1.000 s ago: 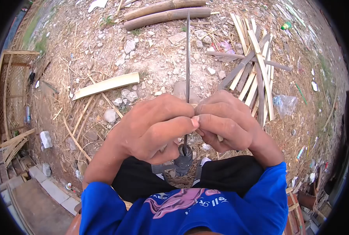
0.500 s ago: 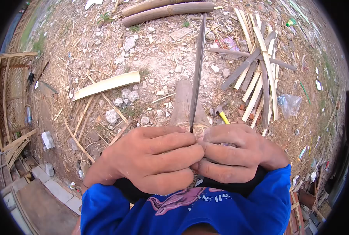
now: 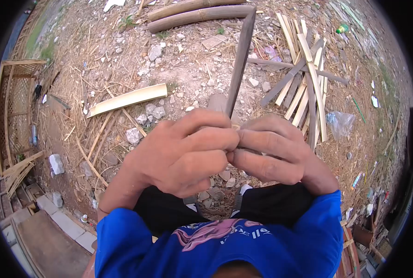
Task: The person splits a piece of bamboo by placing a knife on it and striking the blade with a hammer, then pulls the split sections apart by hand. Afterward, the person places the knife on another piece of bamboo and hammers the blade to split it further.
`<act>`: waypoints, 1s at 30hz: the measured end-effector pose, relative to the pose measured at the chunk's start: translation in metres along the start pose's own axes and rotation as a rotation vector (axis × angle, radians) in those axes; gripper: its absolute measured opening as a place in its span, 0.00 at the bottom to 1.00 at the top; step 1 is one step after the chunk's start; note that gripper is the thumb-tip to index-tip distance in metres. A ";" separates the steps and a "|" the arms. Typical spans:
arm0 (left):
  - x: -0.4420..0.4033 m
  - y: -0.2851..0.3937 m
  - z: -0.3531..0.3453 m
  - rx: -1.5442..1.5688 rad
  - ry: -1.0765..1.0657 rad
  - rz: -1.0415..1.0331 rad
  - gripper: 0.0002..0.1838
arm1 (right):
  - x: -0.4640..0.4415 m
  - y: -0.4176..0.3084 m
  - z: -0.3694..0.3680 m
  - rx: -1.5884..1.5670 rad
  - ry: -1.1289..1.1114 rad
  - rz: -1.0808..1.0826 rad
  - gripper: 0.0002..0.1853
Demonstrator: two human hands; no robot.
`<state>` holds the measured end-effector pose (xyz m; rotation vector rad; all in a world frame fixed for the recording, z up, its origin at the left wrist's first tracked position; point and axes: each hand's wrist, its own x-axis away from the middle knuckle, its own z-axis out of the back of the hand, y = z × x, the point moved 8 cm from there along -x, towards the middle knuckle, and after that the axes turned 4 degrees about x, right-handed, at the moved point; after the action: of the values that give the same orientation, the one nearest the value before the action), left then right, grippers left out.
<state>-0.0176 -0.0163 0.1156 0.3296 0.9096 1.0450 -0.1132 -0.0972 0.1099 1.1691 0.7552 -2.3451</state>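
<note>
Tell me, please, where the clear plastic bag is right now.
In the head view, the clear plastic bag lies on the ground to the right, just outside the lower part of the strip pile.

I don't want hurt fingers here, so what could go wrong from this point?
The left hand and right hand crowd together by the near part of the long dark strip, so its edge might nick a finger. Its far end juts well beyond them and could swing.
</note>
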 end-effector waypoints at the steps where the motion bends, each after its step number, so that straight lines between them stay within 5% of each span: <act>1: -0.005 -0.004 0.003 0.037 0.025 -0.006 0.15 | -0.001 0.002 0.001 0.023 0.017 -0.021 0.15; 5: -0.001 -0.009 0.012 0.062 0.182 -0.108 0.30 | -0.006 0.005 0.002 0.019 0.013 -0.092 0.20; 16: -0.013 -0.017 0.009 -0.022 0.274 -0.055 0.32 | -0.006 0.027 0.012 0.087 0.197 -0.304 0.15; 19: -0.014 -0.019 -0.001 -0.033 0.295 -0.003 0.28 | 0.012 0.050 0.011 -0.030 0.229 -0.563 0.24; 23: -0.015 -0.012 -0.003 -0.124 0.274 0.002 0.23 | 0.023 0.057 0.011 -0.192 0.084 -0.653 0.32; 30: -0.023 0.013 -0.025 -0.183 0.132 0.014 0.19 | 0.064 0.033 0.013 -0.521 0.158 -0.737 0.37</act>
<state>-0.0497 -0.0336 0.1198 0.1155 0.9221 1.1643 -0.1381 -0.1388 0.0549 0.9366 1.9853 -2.3307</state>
